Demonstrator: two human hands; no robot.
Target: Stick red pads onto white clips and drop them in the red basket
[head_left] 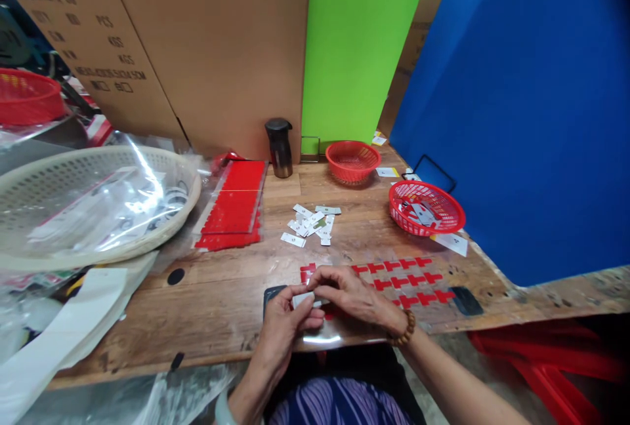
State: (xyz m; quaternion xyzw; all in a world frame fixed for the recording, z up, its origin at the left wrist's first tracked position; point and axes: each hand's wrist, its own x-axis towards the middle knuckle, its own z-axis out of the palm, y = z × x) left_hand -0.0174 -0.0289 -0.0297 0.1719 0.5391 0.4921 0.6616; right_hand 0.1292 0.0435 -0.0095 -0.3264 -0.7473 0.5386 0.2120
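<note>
On the table (236, 307), we are keeping the sticker sheet (412, 281) along the near edge, under our hands (344, 294), and the loose cards (313, 223) are lying behind it. Left of the cards we are having the stack of strips (233, 195), then the left basket (162, 231) with packets (98, 205) inside. Behind the cards, the flask (281, 149) is standing before the carton (221, 51), and the back basket (350, 174) is sitting to its right. The right basket (418, 227) is holding pieces (424, 214) beside the side panel (531, 117).
</note>
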